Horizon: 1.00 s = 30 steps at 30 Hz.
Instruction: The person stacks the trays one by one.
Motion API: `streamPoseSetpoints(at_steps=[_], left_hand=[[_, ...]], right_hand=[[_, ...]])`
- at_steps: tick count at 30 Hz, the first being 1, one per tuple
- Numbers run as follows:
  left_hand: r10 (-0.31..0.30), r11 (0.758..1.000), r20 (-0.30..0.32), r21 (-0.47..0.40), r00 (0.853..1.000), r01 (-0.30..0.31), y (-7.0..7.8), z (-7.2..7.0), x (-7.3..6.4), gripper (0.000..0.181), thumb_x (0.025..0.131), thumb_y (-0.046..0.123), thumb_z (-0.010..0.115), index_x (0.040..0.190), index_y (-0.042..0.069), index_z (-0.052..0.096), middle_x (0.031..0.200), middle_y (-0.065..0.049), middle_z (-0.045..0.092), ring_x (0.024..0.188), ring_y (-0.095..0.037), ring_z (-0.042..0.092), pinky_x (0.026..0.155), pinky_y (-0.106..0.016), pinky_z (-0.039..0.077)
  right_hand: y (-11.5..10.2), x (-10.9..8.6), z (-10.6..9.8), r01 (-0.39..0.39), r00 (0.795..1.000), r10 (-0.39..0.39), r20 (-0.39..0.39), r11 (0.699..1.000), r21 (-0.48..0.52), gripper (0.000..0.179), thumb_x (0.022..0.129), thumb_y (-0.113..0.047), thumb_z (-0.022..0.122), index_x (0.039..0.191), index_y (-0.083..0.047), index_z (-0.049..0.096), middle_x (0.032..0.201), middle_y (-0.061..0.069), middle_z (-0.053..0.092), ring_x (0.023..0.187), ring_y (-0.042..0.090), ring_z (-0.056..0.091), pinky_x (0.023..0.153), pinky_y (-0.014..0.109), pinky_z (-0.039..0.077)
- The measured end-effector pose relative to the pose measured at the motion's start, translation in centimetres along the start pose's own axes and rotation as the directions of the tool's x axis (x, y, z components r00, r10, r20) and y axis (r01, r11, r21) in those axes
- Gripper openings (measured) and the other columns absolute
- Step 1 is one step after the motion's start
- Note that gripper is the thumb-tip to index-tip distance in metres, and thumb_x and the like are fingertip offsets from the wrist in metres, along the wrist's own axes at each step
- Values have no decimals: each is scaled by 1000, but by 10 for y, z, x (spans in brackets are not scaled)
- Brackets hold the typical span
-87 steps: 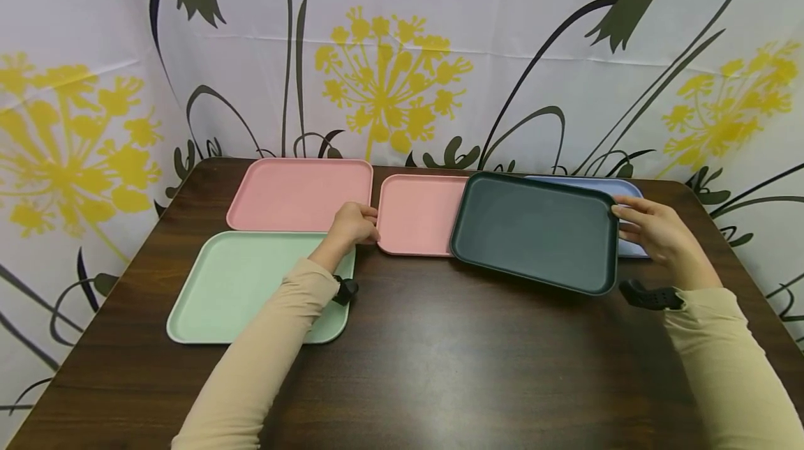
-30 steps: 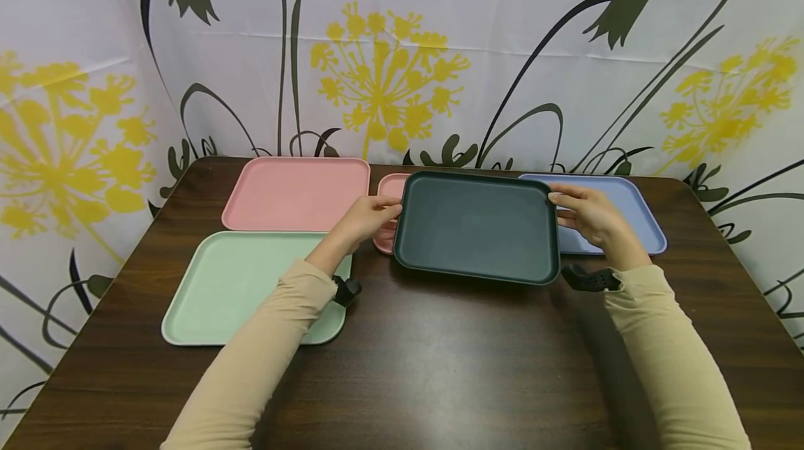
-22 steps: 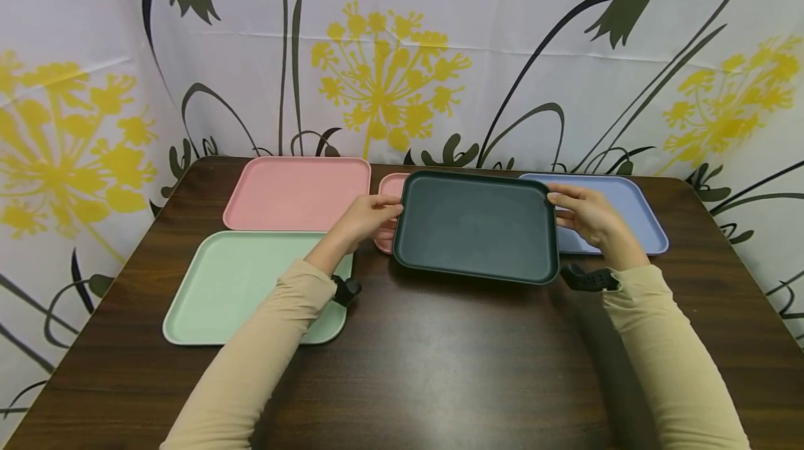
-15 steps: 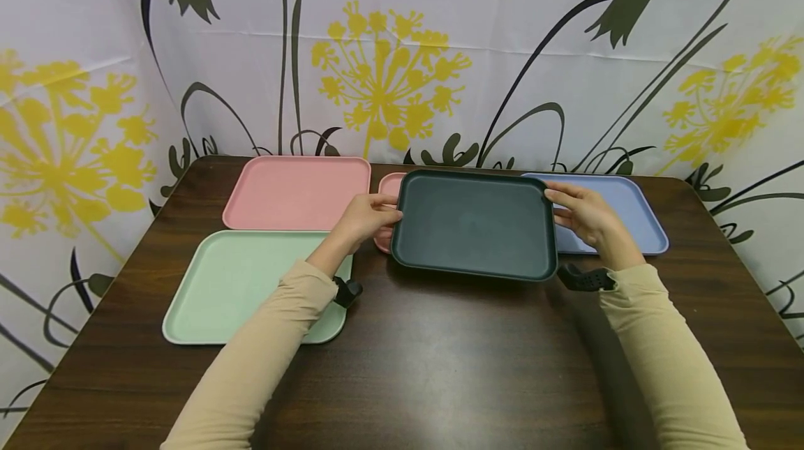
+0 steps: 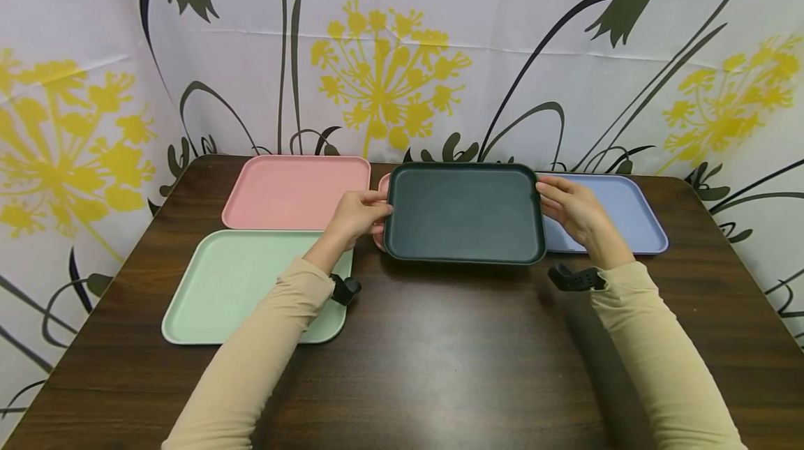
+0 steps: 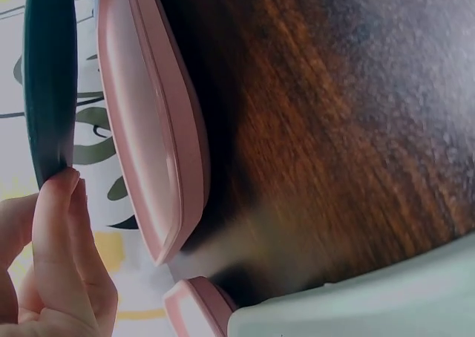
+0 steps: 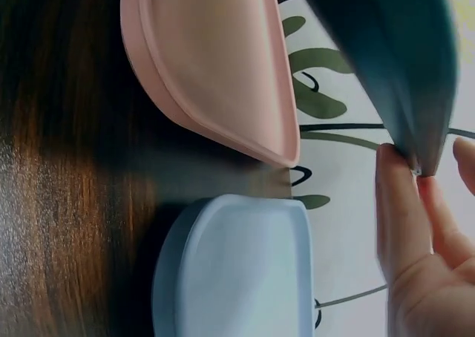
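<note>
A dark green tray (image 5: 465,213) is held up level between the two hands. My left hand (image 5: 358,220) pinches its left edge, and the right hand (image 5: 574,213) grips the right edge. Beneath it lies a smaller pink tray (image 5: 382,186), mostly hidden in the head view. Both wrist views show a gap between the dark tray and this pink tray (image 6: 141,122). In the right wrist view, fingertips (image 7: 397,166) meet the dark tray's corner (image 7: 401,77).
To the right lies a blue tray (image 5: 615,213), partly under the right hand. On the left are a larger pink tray (image 5: 298,192) and, nearer, a light green tray (image 5: 245,282) under the left forearm. All rest on a dark wooden table (image 5: 452,366) before a flowered curtain (image 5: 502,31).
The dark tray came left from over the blue tray to above the small pink one. My left hand took its left edge. Lately it shifted slightly left and back and straightened.
</note>
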<state>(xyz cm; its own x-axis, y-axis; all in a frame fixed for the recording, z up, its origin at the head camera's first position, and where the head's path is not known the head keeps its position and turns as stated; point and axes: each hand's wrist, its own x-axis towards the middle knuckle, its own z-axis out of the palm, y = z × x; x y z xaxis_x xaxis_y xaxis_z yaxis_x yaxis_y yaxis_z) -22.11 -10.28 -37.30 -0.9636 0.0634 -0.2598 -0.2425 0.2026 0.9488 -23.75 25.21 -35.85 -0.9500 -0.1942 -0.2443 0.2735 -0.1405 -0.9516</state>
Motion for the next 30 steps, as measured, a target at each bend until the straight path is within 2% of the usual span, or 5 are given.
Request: streamPoseSetpoints(at_steps=[8, 13, 17, 24, 30], left_hand=[[-13, 1000, -36, 1, 999, 13, 1, -5, 1, 41, 92, 5, 58, 132, -2, 54, 117, -21, 63, 61, 3, 59, 54, -10, 54], [-14, 1000, -62, -13, 998, 13, 1, -7, 3, 42, 91, 4, 58, 132, 0, 55, 107, -13, 65, 59, 3, 58, 52, -10, 54], [-19, 1000, -67, -11, 998, 18, 3, -7, 4, 41, 91, 4, 57, 132, 0, 55, 114, -17, 66, 59, 4, 58, 53, -10, 54], [-50, 999, -88, 1, 995, 51, 5, -10, 4, 43, 93, 5, 57, 136, 2, 52, 129, -23, 60, 63, 4, 56, 55, -11, 54], [-36, 998, -118, 40, 992, 41, 1, -11, 7, 42, 93, 7, 57, 134, 2, 54, 128, -23, 60, 67, 2, 57, 58, -10, 54]], right_hand=[[0, 0, 6, -27, 999, 32, 23, 980, -199, 68, 97, -19, 55, 152, -3, 18, 125, -2, 53, 90, -6, 59, 80, 10, 51], [-2, -1, 10, -38, 997, 56, 57, 960, -278, 66, 99, -14, 50, 154, -6, 12, 160, 16, 15, 100, -8, 54, 83, 8, 48], [-2, 0, 12, -39, 998, 54, 43, 955, -294, 67, 97, -4, 50, 153, -6, 15, 157, 17, 19, 108, -2, 47, 84, 6, 47], [3, 3, 17, -17, 1000, 20, 7, 961, -277, 67, 93, 5, 53, 151, -1, 21, 117, -1, 42, 96, 0, 51, 80, 7, 50], [8, 4, 22, -8, 1000, 8, -1, 944, -329, 68, 91, 9, 51, 151, 0, 20, 128, 8, 39, 93, -1, 50, 79, 6, 50]])
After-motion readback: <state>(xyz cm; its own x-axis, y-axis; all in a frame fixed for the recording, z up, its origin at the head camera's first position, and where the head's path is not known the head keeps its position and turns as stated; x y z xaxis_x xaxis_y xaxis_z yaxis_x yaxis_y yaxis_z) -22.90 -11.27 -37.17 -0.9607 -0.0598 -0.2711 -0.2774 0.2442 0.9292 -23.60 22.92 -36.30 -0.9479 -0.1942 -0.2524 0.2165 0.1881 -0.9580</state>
